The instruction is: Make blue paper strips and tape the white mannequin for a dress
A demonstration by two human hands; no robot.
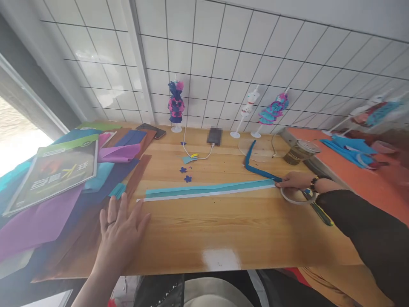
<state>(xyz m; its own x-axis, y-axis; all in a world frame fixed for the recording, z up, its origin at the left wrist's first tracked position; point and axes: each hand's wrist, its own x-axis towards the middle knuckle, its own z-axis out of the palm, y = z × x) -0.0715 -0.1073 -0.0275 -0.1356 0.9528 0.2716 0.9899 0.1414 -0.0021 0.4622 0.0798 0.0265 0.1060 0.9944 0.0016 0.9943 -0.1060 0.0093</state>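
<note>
We see a wooden table [223, 230] set against a white tiled wall [255, 55], with a window at far left and an orange surface [367, 179] adjoining on the right.

Across the table's middle lies a long teal paper strip [207, 189], flat and nearly parallel to the near edge, with a white band of tape along its lower side. Our left hand [119, 228] rests flat near the strip's left end, fingers spread and holding nothing; a ring shows on one finger. Our right hand [295, 180] presses its fingertips together at the strip's right end, beside a tape roll [297, 196]; we cannot tell whether it pinches the paper or only holds it down. A darker blue strip [255, 166] curves away from that end.

We count:
- three dressed mannequin stands [176, 104] close by on the table, and more, blurred, over the orange surface
- two phones [214, 135]
- one magazine [54, 172] on the stack of coloured paper sheets [47, 217]
- three small blue paper flowers [188, 178]
- one lidded cup [298, 152]
</note>
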